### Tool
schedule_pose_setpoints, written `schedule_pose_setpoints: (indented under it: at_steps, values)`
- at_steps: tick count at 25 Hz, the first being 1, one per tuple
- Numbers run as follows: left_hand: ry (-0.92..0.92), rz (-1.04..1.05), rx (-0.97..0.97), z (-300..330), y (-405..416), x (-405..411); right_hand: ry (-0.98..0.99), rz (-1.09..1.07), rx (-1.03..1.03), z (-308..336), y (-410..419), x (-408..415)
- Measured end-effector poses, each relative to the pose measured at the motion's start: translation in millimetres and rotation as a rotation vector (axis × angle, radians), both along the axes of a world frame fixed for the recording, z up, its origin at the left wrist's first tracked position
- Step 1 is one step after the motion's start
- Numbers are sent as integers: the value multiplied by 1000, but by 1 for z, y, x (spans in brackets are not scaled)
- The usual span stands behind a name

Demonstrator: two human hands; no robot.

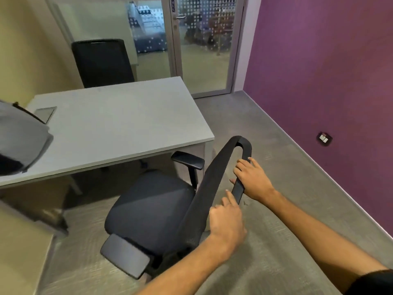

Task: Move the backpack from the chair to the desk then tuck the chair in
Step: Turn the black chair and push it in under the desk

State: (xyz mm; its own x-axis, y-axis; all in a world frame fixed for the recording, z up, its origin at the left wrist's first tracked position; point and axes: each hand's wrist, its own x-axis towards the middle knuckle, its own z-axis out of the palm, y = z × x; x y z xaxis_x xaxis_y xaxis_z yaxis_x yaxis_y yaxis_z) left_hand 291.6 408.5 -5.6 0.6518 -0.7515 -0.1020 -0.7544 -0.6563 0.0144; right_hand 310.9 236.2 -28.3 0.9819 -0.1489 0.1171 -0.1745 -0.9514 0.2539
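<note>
Grey backpack (20,137) sat at the bench's (119,124) left edge, smooth-skinned, rounded, blurred — first step judged done. Bench top matte, pale, square-cornered. Chair (153,207) stood just off the near corner, turned askew, seat of dark woven cloth, armrests hard plastic. Left hand (226,220) had its fingers clenched on the mesh backrest's edge; right hand (252,179) wrapped the frame's curved rim higher up. Best course, by my reckoning: swivel the seat square to the bench first, then push evenly with both hands so the armrests pass under.
</note>
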Motion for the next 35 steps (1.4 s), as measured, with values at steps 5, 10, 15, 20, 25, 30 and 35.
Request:
schedule_pose_setpoints:
  at_steps: [5, 10, 15, 20, 25, 30, 35]
  values:
    - [19, 90, -121, -11, 48, 35, 56, 97, -56, 10, 49, 33]
    - [-13, 55, -89, -9, 110, 78, 388, 235, -5, 41, 80, 68]
    - [5, -17, -92, -3, 162, 114, 431, 236, 61, 41, 100, 99]
    - [59, -98, -95, 3, 211, 154, 431, 316, 88, 41, 132, 127]
    - [-77, -185, -5, -2, 273, 203, 420, 345, 165, 34, 166, 156]
    - [-188, 119, 122, -6, 318, 242, 390, 362, 296, 27, 221, 180]
    - [-46, 353, 111, -2, 346, 285, 296, 287, 367, 22, 263, 212]
